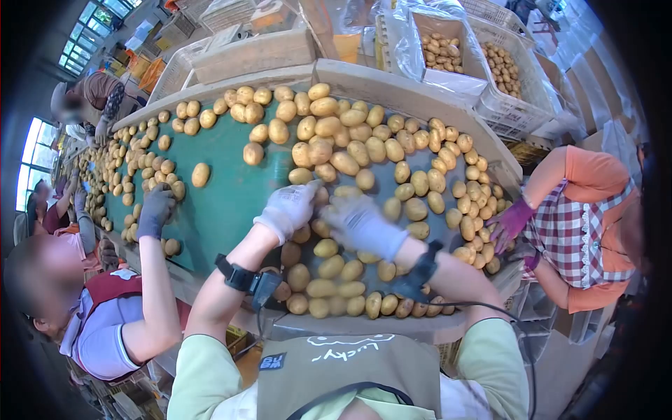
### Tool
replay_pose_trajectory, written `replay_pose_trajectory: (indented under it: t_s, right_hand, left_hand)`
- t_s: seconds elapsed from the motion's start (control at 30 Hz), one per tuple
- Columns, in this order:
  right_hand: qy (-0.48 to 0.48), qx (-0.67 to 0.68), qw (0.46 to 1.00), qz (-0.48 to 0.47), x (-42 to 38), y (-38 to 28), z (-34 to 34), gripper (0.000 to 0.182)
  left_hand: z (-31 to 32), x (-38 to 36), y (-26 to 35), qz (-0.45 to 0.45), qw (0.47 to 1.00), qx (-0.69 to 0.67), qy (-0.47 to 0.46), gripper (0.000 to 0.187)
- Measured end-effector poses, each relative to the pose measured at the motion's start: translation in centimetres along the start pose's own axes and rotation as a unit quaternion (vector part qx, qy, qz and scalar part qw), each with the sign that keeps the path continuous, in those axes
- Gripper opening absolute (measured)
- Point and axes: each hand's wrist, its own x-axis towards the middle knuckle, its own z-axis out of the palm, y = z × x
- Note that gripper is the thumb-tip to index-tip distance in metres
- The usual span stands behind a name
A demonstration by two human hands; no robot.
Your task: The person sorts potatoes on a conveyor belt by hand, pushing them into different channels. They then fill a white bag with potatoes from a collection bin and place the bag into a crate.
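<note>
My left hand (288, 208), in a white glove, reaches over the sorting belt with its fingers curled at a potato (321, 197). Just to its right, my right hand (357, 222), also gloved in white, is smeared by motion above the potatoes; its fingers are blurred. Potatoes (330, 248) lie between my wrists and toward the near edge. More potatoes (344, 162) are heaped beyond my hands, some touching one another. A black strap with a small device sits on each of my wrists.
The green belt (227, 157) runs off to the far left. Co-workers' gloved hands are on potatoes at left (155, 210) and right (513, 222). Beyond the belt's raised wall (420, 91) stand a lined box (455, 82) and a crate (514, 112) of potatoes. A cable hangs by my right arm.
</note>
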Motion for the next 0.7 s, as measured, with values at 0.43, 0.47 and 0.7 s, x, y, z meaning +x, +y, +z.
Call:
replay_pose_trajectory:
  t_s: [0.43, 0.47, 0.7]
  right_hand:
    - [-0.039, 0.003, 0.997, 0.070, 2.7, 1.7, -5.4, 0.034]
    - [-0.042, -0.054, 0.998, 0.003, 0.8, -0.9, -3.5, 0.034]
    - [-0.079, -0.004, 0.997, 0.019, -2.4, 1.0, -3.7, 0.029]
  left_hand:
    - [3.1, -8.1, 2.0, 0.151, 0.982, 0.112, -0.012, 0.032]
    - [2.7, -8.2, 2.3, 0.140, 0.982, 0.119, -0.035, 0.032]
    - [-0.4, -11.5, 0.9, 0.110, 0.991, 0.071, -0.008, 0.036]
